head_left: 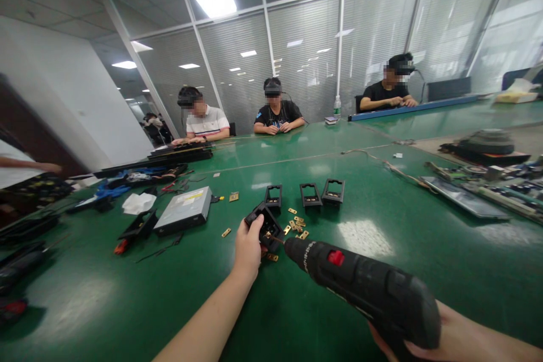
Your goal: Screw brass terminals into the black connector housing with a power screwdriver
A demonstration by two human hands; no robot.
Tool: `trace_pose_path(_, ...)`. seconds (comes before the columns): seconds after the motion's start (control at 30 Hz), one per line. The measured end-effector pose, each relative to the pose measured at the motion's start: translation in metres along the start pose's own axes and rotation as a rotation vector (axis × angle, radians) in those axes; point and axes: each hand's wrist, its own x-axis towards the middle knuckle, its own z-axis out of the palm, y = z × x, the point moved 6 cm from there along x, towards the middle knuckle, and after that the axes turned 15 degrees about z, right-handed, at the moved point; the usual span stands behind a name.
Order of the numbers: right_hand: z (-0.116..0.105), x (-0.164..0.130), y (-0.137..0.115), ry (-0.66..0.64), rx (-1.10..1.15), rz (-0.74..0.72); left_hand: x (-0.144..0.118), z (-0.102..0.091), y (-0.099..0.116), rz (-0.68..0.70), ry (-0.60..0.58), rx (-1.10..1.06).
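Over the green table (127,294), left hand (249,240) closed on a black frame (275,227), tilted; right hand (453,325), fingers mostly hidden, wrapped round a drill (365,280). Drill's long axis slants forward-left, bit (278,240) aimed into the frame's opening. Tip contact: can't tell.

drill (369,283): showing black, white numerals ringing the collar (307,254)
drill button (336,258): showing red
held housing (272,219): showing black
small plates (298,219): gleaming gold
disc drive (184,210): showing silver-grey, carrying a white-and-yellow label (186,202)
table (169,294): shining green, reflecting whitish patches
crumpled tissue (139,203): showing white
long bar (416,108): showing blue
co-worker's shirt (212,120): showing white, striping red and dark across the chest
blinds (305,45): showing grey, repeating fine horizontal stripes
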Motion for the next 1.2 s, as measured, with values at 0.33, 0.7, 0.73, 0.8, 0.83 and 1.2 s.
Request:
trace_pose_path(0.33,-0.003,-0.011,-0.027,0.037,-0.287,0.116,-0.001,0.001,-0.014,-0.110,0.017,-0.085)
trace_pose_path(0.7,-0.010,-0.031,-0.061,0.555,-0.703,-0.509,0.002,-0.001,-0.019,-0.112,0.004,-0.071)
trace_pose_path(0.73,-0.009,-0.032,-0.062,0.561,-0.760,-0.521,0.002,-0.001,-0.019,-0.112,0.002,-0.071)
trace_pose_path(0.8,-0.006,-0.037,-0.066,0.604,-0.854,-0.588,0.002,-0.001,-0.018,-0.113,-0.004,-0.073)
trace_pose_path(0.83,-0.003,-0.039,-0.067,0.640,-0.924,-0.618,0.002,-0.001,-0.018,-0.112,-0.006,-0.071)
trace_pose_path(1.2,0.009,-0.059,-0.075,1.013,-1.146,-0.851,0.004,-0.002,-0.020,-0.082,-0.001,-0.044)
